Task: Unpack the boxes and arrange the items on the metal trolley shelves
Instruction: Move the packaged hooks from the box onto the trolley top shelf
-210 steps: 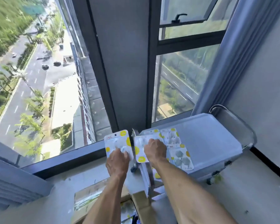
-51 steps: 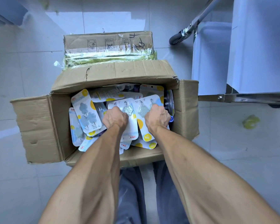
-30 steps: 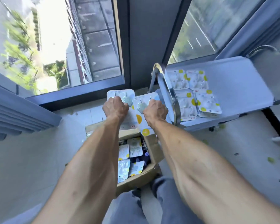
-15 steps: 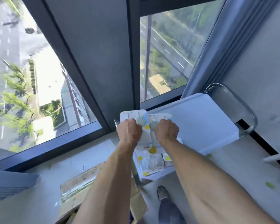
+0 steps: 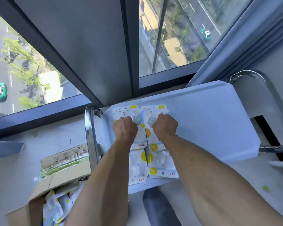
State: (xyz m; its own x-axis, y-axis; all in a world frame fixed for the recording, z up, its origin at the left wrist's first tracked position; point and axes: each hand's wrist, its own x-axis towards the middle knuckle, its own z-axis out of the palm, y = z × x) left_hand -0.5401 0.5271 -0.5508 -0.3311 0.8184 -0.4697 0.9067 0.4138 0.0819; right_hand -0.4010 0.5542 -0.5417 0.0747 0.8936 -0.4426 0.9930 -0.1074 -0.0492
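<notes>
— Lower left of the frame first: what is nearest?

— An open cardboard box [image 5: 44, 190] on the floor, with more hook packs [image 5: 55, 207] heaped inside. It is cut off by the bottom edge, so how many remain I cannot say.

— And the hands?

— Both forearms run up the middle of the frame to the top shelf [image 5: 207, 121] of the metal trolley. The left hand [image 5: 125, 127] has its fingers curled round one pack [image 5: 129, 114]; the right hand [image 5: 165, 125] is clamped the same way on a second pack [image 5: 153, 111]. Each grip is closed on its own pack, the two side by side and touching or nearly so, above two packs already lying on the shelf [image 5: 160, 162].

— Are the held ones down yet?

— I cannot tell whether they rest on the shelf or sit just above it; the fists hide their middles.

— What might go wrong?

— My guess: the held packs overlap the upper edges of the earlier pair, so letting go carelessly could leave a crooked, shingled row. They look slick and light; a nudge from a withdrawing wrist could slide them toward the chrome rail [image 5: 90, 136] at the left edge.

— Further off?

— A second chrome handle [image 5: 268, 88] at upper right, a window [image 5: 170, 38] beyond. Any lower shelves are out of sight under the top one, and the print on the packs is too small to read.
</notes>
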